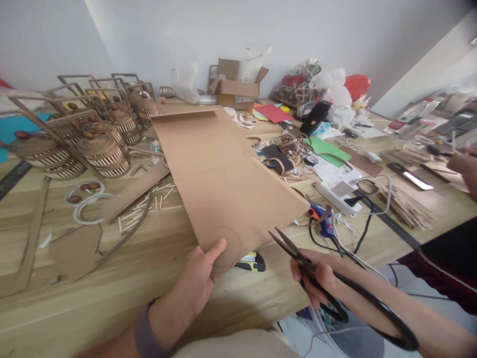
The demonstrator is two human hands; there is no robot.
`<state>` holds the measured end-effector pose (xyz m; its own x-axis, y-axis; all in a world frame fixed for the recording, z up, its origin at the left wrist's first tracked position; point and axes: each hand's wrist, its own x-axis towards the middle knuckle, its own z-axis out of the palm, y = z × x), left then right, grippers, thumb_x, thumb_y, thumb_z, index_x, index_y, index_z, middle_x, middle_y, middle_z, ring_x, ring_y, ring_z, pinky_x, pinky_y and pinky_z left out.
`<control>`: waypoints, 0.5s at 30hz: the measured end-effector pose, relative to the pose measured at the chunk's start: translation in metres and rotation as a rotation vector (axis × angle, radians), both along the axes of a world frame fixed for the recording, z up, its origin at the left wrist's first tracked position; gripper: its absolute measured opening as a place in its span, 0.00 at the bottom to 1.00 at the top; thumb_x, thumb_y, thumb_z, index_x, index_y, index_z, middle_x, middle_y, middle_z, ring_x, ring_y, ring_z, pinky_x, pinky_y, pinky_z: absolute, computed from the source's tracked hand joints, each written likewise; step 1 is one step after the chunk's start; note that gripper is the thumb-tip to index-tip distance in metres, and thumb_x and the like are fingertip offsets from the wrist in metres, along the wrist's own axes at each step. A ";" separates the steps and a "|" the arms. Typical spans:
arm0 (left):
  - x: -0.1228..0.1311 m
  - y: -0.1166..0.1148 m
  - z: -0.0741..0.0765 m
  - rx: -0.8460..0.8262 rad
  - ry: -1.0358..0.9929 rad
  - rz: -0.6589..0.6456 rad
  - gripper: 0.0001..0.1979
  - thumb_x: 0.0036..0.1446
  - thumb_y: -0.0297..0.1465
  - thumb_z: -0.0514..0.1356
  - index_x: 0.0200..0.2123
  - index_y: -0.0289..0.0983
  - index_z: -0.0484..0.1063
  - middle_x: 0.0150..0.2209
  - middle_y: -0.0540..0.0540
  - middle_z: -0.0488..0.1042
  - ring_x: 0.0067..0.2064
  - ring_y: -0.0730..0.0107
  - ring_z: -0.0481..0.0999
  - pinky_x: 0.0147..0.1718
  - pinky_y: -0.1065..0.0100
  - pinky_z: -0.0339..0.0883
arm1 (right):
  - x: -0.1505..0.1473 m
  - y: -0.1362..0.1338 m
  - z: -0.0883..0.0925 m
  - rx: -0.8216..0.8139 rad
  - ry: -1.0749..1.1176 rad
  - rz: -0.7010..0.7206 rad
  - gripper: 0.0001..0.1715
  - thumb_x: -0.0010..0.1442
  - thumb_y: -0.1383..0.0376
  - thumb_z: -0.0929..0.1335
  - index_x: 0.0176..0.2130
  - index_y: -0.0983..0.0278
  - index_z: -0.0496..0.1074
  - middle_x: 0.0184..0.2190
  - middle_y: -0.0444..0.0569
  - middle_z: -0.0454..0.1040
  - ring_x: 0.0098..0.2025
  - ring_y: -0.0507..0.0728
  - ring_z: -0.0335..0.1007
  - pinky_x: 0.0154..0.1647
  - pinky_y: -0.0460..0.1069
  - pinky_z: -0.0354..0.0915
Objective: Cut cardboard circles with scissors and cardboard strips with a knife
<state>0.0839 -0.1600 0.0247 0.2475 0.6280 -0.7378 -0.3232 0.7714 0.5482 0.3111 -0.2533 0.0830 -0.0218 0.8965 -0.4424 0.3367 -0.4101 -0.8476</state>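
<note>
The left hand grips the near edge of the cardboard sheet at lower centre. The right hand, lower right, is closed on the black scissors, blades apart.

This was a craft workshop. A long wooden desk against a plain wall was crowded with making materials. A big cardboard sheet lay across its middle. Slatted lantern-shaped models stood toward its far left corner, with short cut sticks scattered near them. Toward the right edge were a glue gun, coloured paper, a bundle of thin strips and tangled cables. A utility knife and black scissors were at the front edge, and an open cardboard box sat at the far edge.
</note>
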 end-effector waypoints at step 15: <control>-0.007 -0.002 -0.006 0.011 -0.033 -0.052 0.17 0.47 0.35 0.71 0.41 0.39 0.77 0.52 0.38 0.82 0.61 0.44 0.75 0.55 0.54 0.71 | -0.013 0.085 0.001 -0.532 0.051 0.265 0.45 0.49 0.25 0.61 0.27 0.63 0.71 0.11 0.33 0.57 0.09 0.44 0.49 0.07 0.38 0.47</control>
